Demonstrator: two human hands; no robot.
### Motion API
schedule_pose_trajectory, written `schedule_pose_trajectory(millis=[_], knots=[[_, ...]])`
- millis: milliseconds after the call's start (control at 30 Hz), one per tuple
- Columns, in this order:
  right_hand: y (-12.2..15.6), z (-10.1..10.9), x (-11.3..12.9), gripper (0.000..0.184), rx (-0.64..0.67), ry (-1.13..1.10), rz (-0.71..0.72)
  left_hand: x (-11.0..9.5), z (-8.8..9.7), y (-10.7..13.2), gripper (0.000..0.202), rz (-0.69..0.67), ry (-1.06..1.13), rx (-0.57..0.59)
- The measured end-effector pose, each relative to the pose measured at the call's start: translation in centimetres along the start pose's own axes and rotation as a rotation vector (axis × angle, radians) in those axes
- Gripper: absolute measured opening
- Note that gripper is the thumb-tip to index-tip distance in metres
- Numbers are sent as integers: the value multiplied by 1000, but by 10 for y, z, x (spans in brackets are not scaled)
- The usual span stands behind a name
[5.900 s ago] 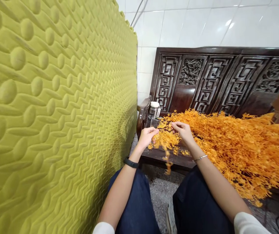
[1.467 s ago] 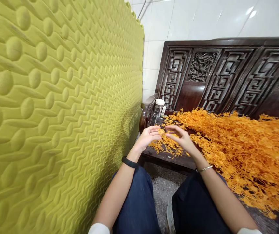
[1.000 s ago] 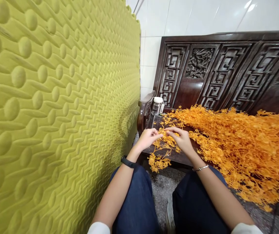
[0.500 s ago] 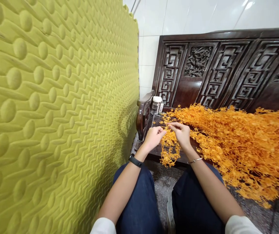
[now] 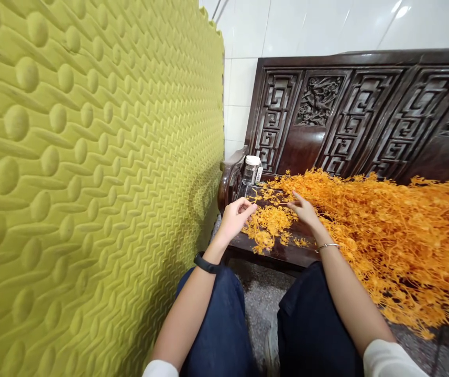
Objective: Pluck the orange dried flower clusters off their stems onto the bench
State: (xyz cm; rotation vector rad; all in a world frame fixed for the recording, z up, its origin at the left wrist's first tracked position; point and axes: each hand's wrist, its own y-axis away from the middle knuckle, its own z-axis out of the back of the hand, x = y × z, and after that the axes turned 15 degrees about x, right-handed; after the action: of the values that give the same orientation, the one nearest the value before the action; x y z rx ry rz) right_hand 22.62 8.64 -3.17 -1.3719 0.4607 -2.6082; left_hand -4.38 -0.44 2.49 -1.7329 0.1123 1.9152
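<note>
My left hand (image 5: 237,219) pinches an orange artificial plant sprig (image 5: 268,222) at its left end, thumb and fingers together. The sprig's feathery clusters hang and lie over the front of the dark wooden bench seat (image 5: 293,251). To the right, my right hand (image 5: 305,210) holds nothing, its fingers apart and pointing at the edge of a large heap of the same orange artificial plants (image 5: 405,235). Some thin orange stems lie between the two hands. The exact spot gripped by the left fingertips is partly hidden.
A clear jar with a white lid (image 5: 252,168) stands in the bench corner beside the curved armrest (image 5: 230,180). The carved backrest (image 5: 318,104) rises behind. A yellow-green foam mat (image 5: 90,183) stands like a wall along my left.
My hands have moved apart: the left went left with the orange sprig, the right let go and moved right towards the heap. The sprig now rests lower across the seat.
</note>
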Motion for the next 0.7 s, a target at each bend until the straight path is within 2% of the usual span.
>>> schedule_pose_trajectory(millis=[67, 133, 233, 333, 400, 500, 600, 700], knots=[[4, -2, 5, 60, 105, 17, -78, 2, 2, -1, 25, -4, 16, 6], [13, -2, 22, 58, 196, -87, -101, 3, 3, -1, 25, -8, 10, 6], [33, -6, 60, 43, 350, -307, 23, 4, 4, -2, 24, -20, -10, 13], [53, -21, 94, 40, 486, -254, 162, 5, 1, -4, 23, -57, -45, 61], [61, -34, 105, 36, 491, -218, 203, 6, -2, -5, 23, -81, -37, 81], [65, -47, 108, 33, 469, -264, 218, 7, -6, -6, 26, -77, 40, 91], [64, -48, 106, 35, 476, -335, 215, 10, -6, -6, 29, -59, 28, 102], [65, -45, 109, 34, 489, -383, 193, 14, -3, -6, 20, -52, -105, 88]])
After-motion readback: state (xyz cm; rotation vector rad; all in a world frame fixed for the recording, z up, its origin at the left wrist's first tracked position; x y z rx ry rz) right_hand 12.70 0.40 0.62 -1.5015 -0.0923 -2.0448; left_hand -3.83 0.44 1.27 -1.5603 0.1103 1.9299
